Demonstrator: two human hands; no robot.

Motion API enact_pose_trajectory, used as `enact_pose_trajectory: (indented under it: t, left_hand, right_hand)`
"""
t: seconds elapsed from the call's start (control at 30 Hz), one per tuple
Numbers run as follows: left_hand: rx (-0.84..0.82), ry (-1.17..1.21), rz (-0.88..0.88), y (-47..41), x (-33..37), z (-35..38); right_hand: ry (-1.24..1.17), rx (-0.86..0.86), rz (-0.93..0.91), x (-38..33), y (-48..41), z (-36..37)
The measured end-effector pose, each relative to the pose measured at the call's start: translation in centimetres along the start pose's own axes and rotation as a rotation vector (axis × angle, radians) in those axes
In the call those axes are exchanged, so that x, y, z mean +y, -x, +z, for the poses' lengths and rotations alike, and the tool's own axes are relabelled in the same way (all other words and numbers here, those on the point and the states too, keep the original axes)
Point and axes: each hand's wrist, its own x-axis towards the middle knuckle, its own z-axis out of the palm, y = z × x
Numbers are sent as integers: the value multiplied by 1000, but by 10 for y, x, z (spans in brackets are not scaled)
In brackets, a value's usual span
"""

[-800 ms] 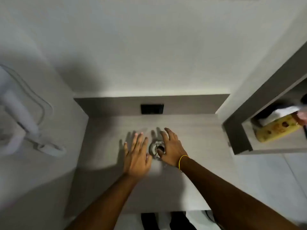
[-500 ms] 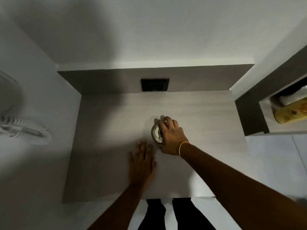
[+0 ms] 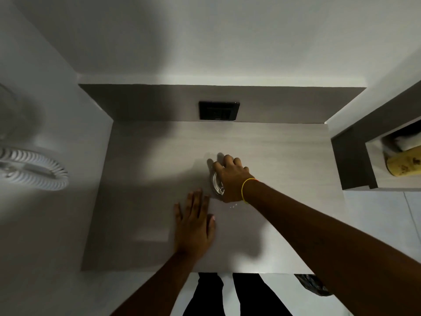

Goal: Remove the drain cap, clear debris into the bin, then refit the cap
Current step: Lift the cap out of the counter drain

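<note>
A round chrome drain cap sits in the middle of the flat grey basin floor. My right hand, with a yellow band at the wrist, lies over the cap with its fingers curled around the far rim; only the cap's left edge shows. My left hand rests flat on the basin floor just below and left of the cap, fingers spread, holding nothing. A few water drops lie beside my right wrist. A dark bag-lined bin peeks out below the basin's front edge at the right.
A black overflow slot sits in the basin's back wall. A white coiled hose hangs at the left. A wall niche at the right holds a yellow packet. My legs in dark trousers show below the front edge.
My left hand slid back toward me, away from the cap. My right hand's fingers moved over the cap and closed around its rim. The view shifted lower.
</note>
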Motion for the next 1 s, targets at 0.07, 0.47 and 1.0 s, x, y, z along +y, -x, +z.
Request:
enact_pose_trajectory:
  t: [0.07,0.47,1.0]
  left_hand:
    - [7,3,3,0,0,1]
    - [-10,-38,6,-1,0,1]
    - [49,-75,38,0,-4,6]
  right_hand:
    - [-3,-8,-5,1,2,0]
    - [-153,81,-17,13,19,-4]
    - [-335,195,270,87,67,26]
